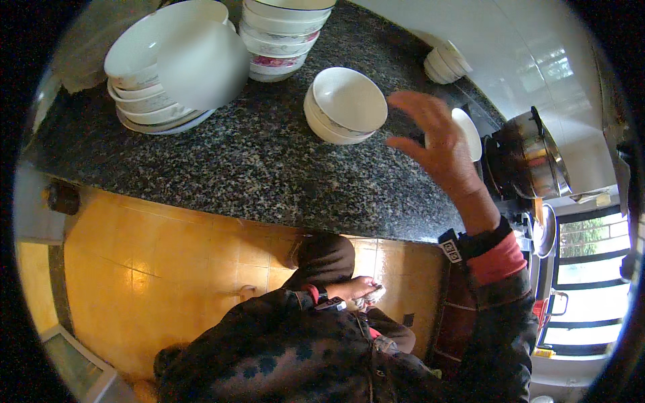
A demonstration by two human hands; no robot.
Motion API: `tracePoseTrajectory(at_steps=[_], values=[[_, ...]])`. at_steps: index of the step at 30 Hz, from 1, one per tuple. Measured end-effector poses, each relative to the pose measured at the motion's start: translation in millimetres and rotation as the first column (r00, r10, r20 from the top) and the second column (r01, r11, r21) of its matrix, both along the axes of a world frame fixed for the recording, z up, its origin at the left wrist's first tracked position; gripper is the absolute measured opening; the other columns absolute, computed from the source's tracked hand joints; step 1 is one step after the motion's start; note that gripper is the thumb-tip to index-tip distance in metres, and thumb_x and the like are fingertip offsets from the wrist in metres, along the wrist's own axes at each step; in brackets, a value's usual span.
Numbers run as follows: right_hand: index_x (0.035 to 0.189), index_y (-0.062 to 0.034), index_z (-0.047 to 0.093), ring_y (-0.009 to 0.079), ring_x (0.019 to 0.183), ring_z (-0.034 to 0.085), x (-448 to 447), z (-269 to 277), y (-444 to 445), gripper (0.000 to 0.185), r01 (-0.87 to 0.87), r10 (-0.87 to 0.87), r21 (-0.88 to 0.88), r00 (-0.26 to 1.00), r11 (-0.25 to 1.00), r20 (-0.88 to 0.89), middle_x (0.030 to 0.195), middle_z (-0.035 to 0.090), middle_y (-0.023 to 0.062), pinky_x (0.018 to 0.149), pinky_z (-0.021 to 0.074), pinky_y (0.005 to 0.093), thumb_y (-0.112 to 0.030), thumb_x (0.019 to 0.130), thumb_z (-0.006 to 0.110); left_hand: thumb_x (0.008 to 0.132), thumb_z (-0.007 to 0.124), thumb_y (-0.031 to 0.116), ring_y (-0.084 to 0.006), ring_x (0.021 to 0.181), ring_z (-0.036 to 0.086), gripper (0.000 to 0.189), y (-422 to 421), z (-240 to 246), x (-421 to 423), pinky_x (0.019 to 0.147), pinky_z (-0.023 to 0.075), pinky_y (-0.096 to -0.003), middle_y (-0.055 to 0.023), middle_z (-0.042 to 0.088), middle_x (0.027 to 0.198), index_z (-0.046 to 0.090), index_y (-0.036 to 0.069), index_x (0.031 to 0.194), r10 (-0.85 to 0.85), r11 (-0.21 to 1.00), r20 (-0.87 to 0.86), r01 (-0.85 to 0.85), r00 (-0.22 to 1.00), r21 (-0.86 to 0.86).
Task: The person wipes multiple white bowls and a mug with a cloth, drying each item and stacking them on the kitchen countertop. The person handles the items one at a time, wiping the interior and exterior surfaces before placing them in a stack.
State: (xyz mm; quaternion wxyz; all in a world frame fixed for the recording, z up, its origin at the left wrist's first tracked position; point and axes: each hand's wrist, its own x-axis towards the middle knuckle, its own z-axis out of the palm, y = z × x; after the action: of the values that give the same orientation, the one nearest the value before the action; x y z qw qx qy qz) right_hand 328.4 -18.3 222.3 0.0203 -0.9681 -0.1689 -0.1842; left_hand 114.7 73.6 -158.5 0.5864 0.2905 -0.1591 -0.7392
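Observation:
My right hand (437, 141) is held over the speckled granite countertop (242, 176), thumb and fingers spread, with nothing in it. Just left of its fingertips sit nested white bowls (347, 103), tilted in this view; a small gap shows between them and the hand. A white dish (467, 133) is partly hidden behind the same hand. Down at my waist, below the counter's edge, my left hand (355, 288) grips a crumpled whitish cloth (375, 296). Each wrist bears a dark strap with a small printed tag.
Several bowls and plates form a large stack (146, 108) at left, partly covered by a blurred patch. A taller bowl stack (282, 43) stands beside it. Small nested bowls (446, 63) sit by the tiled wall. A metal pot (526, 156) stands at right, near a barred window (589, 282).

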Motion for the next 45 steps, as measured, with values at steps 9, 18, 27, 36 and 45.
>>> tracePoseTrajectory(at_steps=[9, 18, 27, 36, 45], values=[[0.106, -0.0087, 0.064, 0.032, 0.093, 0.063, 27.3, -34.2, 20.4, 0.026, -0.112, 0.124, 0.075, 0.975, 0.991, -0.184, 0.099, 0.066, 0.0117, 0.078, 0.0528, 0.0412, -0.027, 0.087, 0.063, 0.095, 0.058, 0.021, -0.0162, 0.052, 0.059, 0.022, -5.5, -15.8, -8.9, 0.044, 0.0494, -0.0306, -0.007, 0.06, 0.073, 0.053, 0.003, 0.107, 0.09, 0.996, -0.041, -0.089, 0.995, 0.018], [0.093, -0.0099, 0.062, 0.0337, 0.086, 0.063, 22.5, -46.0, 31.3, 0.018, 0.042, -0.038, 0.119, 0.999, 0.992, -0.035, 0.09, 0.064, 0.0114, 0.072, 0.0527, 0.0439, -0.027, 0.085, 0.062, 0.096, 0.056, 0.024, -0.0179, 0.06, 0.064, 0.024, -3.1, -23.3, -7.7, 0.048, 0.0522, -0.031, -0.0067, 0.061, 0.08, 0.053, 0.005, 0.11, 0.031, 0.997, -0.001, -0.031, 1.0, 0.075], [0.098, -0.0002, 0.062, 0.0217, 0.081, 0.063, -104.0, -6.6, 26.4, 0.02, 0.181, -0.314, 0.585, 0.94, 0.791, 0.134, 0.09, 0.064, 0.0099, 0.067, 0.0505, 0.0336, -0.011, 0.083, 0.071, 0.093, 0.061, 0.027, -0.0191, 0.069, 0.064, 0.029, 2.0, 0.0, 6.2, 0.058, 0.057, -0.039, -0.0065, 0.062, 0.084, 0.052, 0.006, 0.111, 0.042, 0.987, -0.17, -0.015, 0.985, 0.158], [0.12, -0.0057, 0.056, 0.0145, 0.087, 0.062, -366.4, -78.5, 3.4, 0.03, -0.078, -0.419, 0.836, 0.888, -0.543, -0.189, 0.103, 0.065, 0.0049, 0.07, 0.0534, 0.0314, -0.023, 0.094, 0.059, 0.093, 0.054, 0.012, -0.0341, 0.087, 0.067, 0.035, 12.6, -4.4, 6.2, 0.062, 0.0592, -0.049, -0.0164, 0.059, 0.107, 0.042, 0.002, 0.124, -0.181, 0.975, 0.022, 0.176, 0.983, 0.132], [0.125, -0.0077, 0.054, 0.0117, 0.088, 0.059, -514.8, -182.4, 18.0, 0.039, -0.281, -0.548, 0.727, 0.822, -0.626, -0.155, 0.106, 0.062, 0.0024, 0.069, 0.0527, 0.0272, -0.028, 0.093, 0.061, 0.085, 0.054, 0.033, -0.0342, 0.093, 0.065, 0.033, -32.7, 150.0, 11.5, 0.078, 0.0493, -0.0497, -0.018, 0.067, 0.103, 0.064, 0.012, 0.109, 0.112, 0.816, 0.628, 0.432, -0.77, 0.384]])
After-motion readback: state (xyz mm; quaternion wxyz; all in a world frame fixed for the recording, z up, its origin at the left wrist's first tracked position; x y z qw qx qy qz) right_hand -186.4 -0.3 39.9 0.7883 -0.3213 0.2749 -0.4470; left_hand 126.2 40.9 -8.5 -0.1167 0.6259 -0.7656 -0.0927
